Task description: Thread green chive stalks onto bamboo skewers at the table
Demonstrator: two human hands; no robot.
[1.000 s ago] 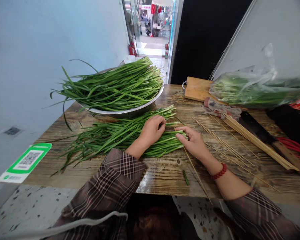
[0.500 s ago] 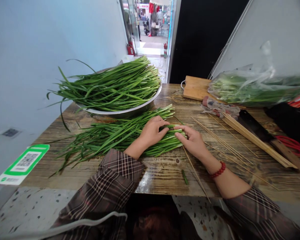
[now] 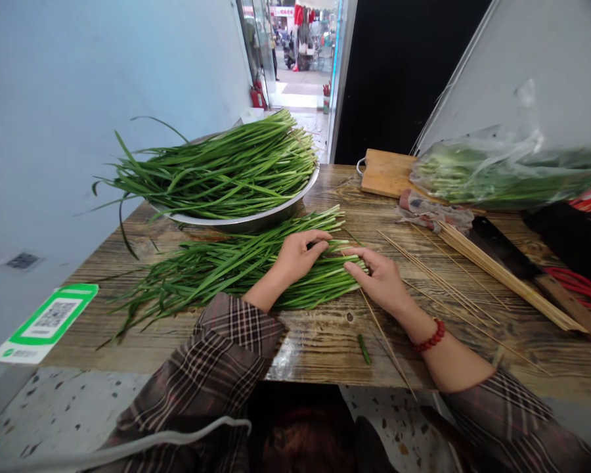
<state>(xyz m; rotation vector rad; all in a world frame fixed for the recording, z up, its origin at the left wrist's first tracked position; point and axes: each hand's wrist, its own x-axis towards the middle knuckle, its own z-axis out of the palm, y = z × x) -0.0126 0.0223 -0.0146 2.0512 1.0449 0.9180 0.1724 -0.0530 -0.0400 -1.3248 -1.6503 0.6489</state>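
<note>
Nearest you, at lower centre right, a thin skewer [image 3: 381,330] slants from beneath your right hand [image 3: 381,282] toward the table's [image 3: 315,358] front edge. That hand's thumb and fingers pinch the pale ends of the green stalks [image 3: 226,263]. The stalks lie across the centre, long axis roughly left-right, pale ends rightward; your right hand is nearer those ends. Your left hand [image 3: 298,257] rests over them farther left, fingers curved; you can't tell whether it grips any. Loose skewers [image 3: 438,278] lie right of your right hand. Beyond, at upper centre left, a metal bowl [image 3: 249,225] holds more stalks.
</note>
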